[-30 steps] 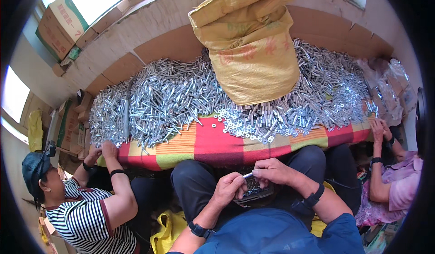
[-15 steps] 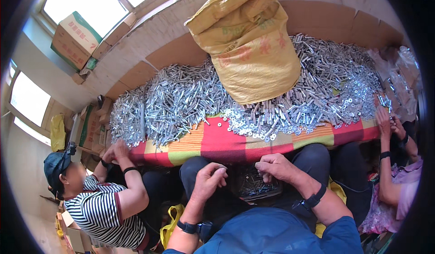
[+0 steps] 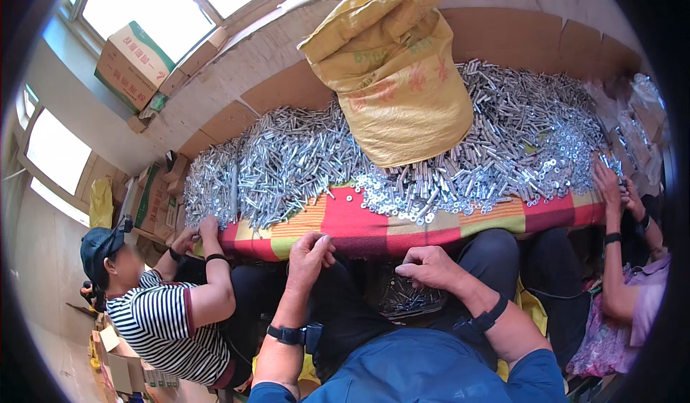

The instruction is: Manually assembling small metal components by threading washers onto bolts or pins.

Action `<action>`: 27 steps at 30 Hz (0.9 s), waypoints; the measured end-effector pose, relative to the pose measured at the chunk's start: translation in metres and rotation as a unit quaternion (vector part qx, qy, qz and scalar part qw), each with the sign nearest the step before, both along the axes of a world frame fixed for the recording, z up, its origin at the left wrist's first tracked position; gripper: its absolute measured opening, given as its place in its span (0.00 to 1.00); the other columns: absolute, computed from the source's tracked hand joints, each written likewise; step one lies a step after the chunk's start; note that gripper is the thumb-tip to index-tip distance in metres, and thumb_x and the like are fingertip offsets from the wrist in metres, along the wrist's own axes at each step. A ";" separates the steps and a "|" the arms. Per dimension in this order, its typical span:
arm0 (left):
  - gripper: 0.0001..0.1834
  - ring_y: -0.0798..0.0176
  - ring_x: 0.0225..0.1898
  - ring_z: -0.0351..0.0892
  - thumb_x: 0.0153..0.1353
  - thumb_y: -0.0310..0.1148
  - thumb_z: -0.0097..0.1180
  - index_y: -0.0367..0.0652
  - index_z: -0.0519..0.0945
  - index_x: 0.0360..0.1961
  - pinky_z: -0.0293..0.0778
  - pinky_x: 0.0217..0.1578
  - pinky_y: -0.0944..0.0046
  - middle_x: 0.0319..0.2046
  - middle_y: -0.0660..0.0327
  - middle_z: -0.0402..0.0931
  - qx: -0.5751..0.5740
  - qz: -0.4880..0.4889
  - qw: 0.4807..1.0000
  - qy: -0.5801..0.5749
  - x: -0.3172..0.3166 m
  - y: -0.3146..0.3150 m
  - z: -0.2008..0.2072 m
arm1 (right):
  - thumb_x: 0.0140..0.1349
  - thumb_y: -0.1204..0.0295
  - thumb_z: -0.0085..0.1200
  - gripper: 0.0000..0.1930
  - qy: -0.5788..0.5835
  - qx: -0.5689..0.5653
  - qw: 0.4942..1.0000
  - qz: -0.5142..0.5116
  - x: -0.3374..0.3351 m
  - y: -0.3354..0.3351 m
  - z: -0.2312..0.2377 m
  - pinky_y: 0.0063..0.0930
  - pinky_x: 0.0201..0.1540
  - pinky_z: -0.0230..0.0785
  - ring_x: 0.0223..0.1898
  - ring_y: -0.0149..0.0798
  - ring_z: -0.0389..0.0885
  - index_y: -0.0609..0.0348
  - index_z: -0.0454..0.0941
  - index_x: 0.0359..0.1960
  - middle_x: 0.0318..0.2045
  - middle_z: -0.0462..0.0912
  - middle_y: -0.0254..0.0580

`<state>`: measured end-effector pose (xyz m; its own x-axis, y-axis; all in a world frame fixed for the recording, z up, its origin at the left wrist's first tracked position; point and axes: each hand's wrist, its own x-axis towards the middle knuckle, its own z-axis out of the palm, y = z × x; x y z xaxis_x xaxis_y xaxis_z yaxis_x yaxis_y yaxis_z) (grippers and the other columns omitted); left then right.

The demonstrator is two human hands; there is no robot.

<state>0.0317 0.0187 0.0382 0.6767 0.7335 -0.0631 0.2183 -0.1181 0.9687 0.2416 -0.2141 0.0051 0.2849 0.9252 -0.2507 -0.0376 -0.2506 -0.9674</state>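
red checked blanket (image 3: 352,220), metal rods (image 3: 284,155) heaped on it. our left hand (image 3: 310,261) curls near its edge, our right hand (image 3: 431,266) by the bin (image 3: 413,314); can't tell if either's gripping anything. rods look light, stiff, slippery, so we'd pinch mid-shaft.

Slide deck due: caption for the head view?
Left hand and right hand apart before a checkered cloth heaped with metal fasteners and washers.

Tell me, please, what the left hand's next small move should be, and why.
Perhaps reach the left hand forward to the metal rods: it is near the front of the checked cloth, no held part shows, and the rods lie beyond.
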 end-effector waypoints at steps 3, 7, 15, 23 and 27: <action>0.10 0.71 0.24 0.79 0.72 0.33 0.54 0.35 0.80 0.40 0.73 0.24 0.71 0.30 0.59 0.82 -0.008 0.009 1.000 -0.008 0.001 0.000 -0.003 | 0.64 0.66 0.65 0.11 0.010 0.007 1.000 0.008 -0.002 0.000 -0.003 0.24 0.26 0.74 0.22 0.26 0.81 0.62 0.83 0.31 0.22 0.83 0.35; 0.10 0.72 0.23 0.79 0.72 0.34 0.56 0.36 0.81 0.41 0.73 0.23 0.73 0.29 0.60 0.82 -0.027 0.016 0.998 -0.048 0.000 0.001 -0.003 | 0.64 0.68 0.65 0.10 0.052 -0.009 0.998 0.024 -0.004 0.004 -0.002 0.23 0.28 0.75 0.25 0.26 0.82 0.63 0.83 0.34 0.26 0.84 0.34; 0.09 0.72 0.23 0.79 0.72 0.32 0.55 0.35 0.80 0.42 0.73 0.23 0.73 0.30 0.59 0.82 -0.060 0.010 0.992 -0.107 -0.008 0.005 -0.001 | 0.63 0.71 0.63 0.11 -0.049 -0.011 0.998 -0.024 -0.018 0.032 0.015 0.25 0.29 0.76 0.26 0.28 0.84 0.68 0.82 0.39 0.27 0.84 0.38; 0.10 0.68 0.23 0.79 0.73 0.32 0.54 0.34 0.79 0.44 0.74 0.25 0.71 0.31 0.55 0.82 -0.103 0.002 0.979 -0.176 -0.020 0.006 -0.005 | 0.60 0.72 0.63 0.14 -0.296 0.109 0.944 -0.095 -0.005 0.117 0.016 0.30 0.31 0.78 0.27 0.36 0.86 0.70 0.80 0.44 0.28 0.85 0.48; 0.10 0.70 0.24 0.80 0.73 0.31 0.53 0.34 0.79 0.46 0.74 0.25 0.72 0.32 0.57 0.83 -0.132 0.003 0.969 -0.209 -0.028 0.010 -0.012 | 0.57 0.69 0.65 0.17 -0.369 0.116 0.916 -0.107 -0.002 0.166 0.018 0.45 0.43 0.77 0.39 0.56 0.85 0.68 0.79 0.44 0.36 0.84 0.60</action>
<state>0.0039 0.0283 0.0264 0.6790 0.7335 0.0298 -0.2001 0.1458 0.9689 0.2394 -0.0481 0.0230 0.4795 0.8322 0.2785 0.6228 -0.0992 -0.7761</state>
